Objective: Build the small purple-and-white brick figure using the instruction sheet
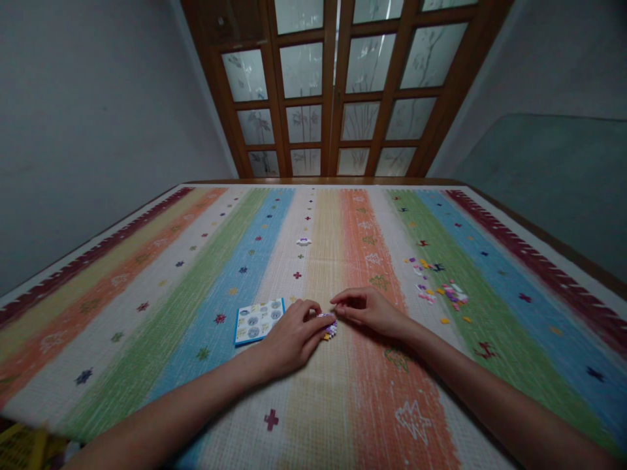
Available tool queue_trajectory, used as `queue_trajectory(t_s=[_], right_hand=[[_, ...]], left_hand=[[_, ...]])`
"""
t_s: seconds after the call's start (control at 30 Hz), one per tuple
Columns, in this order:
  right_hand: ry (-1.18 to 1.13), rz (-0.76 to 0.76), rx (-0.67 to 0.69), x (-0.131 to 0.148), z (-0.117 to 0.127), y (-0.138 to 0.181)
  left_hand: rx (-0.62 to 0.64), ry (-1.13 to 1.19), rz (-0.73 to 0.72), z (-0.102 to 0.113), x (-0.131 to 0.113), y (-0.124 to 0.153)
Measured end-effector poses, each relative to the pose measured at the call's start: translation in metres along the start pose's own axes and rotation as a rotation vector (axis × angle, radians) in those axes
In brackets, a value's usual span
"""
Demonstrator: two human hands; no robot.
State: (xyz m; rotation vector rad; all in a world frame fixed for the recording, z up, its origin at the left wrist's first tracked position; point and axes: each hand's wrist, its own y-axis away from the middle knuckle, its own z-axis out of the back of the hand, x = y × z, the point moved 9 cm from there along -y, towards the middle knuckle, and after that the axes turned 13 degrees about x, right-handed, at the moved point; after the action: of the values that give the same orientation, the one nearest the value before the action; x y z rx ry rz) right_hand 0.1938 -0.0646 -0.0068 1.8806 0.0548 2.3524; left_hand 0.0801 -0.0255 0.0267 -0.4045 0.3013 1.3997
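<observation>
the left hand [300, 329], its fingers curled and its thumb laid along the near side, holds a small knobbly cluster of white, purple and yellow-orange plastic bricks [331, 330] against the cloth, near the middle of the table and close to the person. the right hand [367, 308] is just beside it on the right, thumb and forefinger brought to a narrow pinch next to the cluster; a speck of reddish colour shows by the fingertips, but i cannot tell whether they grip a piece. just left of the left hand, partly behind its wrist, lies a flat blue-edged white sheet printed with small grey and yellow pictures [258, 321]. farther up the table, well apart from both hands, sits a small white plastic piece with a purple middle [304, 241]. off to the right, beyond the right forearm, loose tiny bricks in pink, purple, white and yellow-orange [455, 294] lie scattered over the white and green stripes. all of this rests on a woven-looking striped tablecloth in orange, green, blue, cream and maroon [313, 418]. past the far edge stand brown wooden doors with frosted, plant-patterned glass panes [339, 98].
</observation>
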Motion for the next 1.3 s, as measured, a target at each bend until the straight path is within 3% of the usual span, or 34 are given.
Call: queue_trajectory(t_s=[0.13, 0.27, 0.4, 0.5, 0.67, 0.87, 1.03, 1.3], right_hand=[[0.045, 0.019, -0.084, 0.007, 0.009, 0.009], [0.094, 0.026, -0.116, 0.011, 0.012, 0.022], [0.157, 0.032, -0.134, 0.013, 0.010, 0.032], [0.192, 0.046, -0.154, 0.015, 0.010, 0.034], [0.282, 0.055, -0.211, 0.026, 0.012, 0.038], [0.312, 0.040, -0.174, 0.051, -0.003, 0.032], [0.227, 0.041, -0.047, 0.068, -0.027, 0.025], [0.128, 0.058, -0.045, 0.083, -0.032, 0.035]], left_hand=[[-0.046, -0.001, 0.083, 0.020, 0.009, 0.010], [-0.129, -0.047, 0.341, 0.053, 0.050, 0.033], [0.112, -0.096, 0.595, 0.047, 0.092, 0.049], [0.203, -0.071, 0.662, 0.039, 0.102, 0.054], [0.226, 0.156, 0.618, 0.039, 0.094, 0.048], [0.167, 0.430, 0.437, 0.068, 0.057, 0.019], [0.093, 0.459, 0.305, 0.092, 0.023, -0.004], [0.044, 0.460, 0.233, 0.104, 0.003, -0.013]])
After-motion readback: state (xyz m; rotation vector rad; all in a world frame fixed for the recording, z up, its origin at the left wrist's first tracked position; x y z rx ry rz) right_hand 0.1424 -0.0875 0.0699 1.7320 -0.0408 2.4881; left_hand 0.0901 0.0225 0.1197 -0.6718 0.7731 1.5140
